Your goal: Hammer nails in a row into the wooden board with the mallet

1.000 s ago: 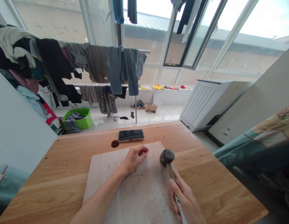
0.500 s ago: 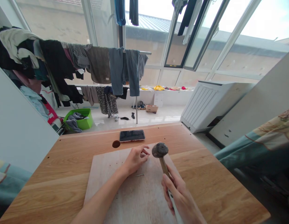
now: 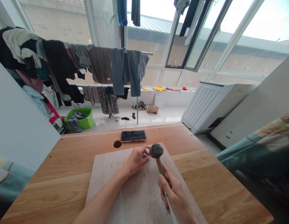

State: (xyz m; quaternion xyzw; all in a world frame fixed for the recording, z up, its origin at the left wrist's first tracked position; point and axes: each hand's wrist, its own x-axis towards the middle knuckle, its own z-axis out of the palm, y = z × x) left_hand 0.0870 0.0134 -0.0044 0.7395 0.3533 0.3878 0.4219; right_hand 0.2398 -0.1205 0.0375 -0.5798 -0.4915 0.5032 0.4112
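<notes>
My right hand [image 3: 171,189] is wrapped around the handle of a hammer [image 3: 156,151], whose dark rounded head is raised beside my left fingertips. Thumb and fingers of my left hand [image 3: 138,159] are pinched together over the far part of a pale wooden board [image 3: 135,199]. What they hold, if anything, is hidden by the fingers and the hammer head. A loose nail [image 3: 141,175] lies on the board just below my left hand. Several small dark holes or marks dot the board's left side.
The board rests on a wooden table [image 3: 205,174] with a round hole [image 3: 117,144]. A phone [image 3: 133,136] lies beyond the board. Past the table are a green basket [image 3: 85,123], a rack of clothes [image 3: 100,67] and a white ribbed cabinet [image 3: 202,102]. A curtain [image 3: 254,146] hangs at right.
The hammer head has moved slightly left, closer to my left fingertips. My left hand keeps its pinch, and the view has shifted a little.
</notes>
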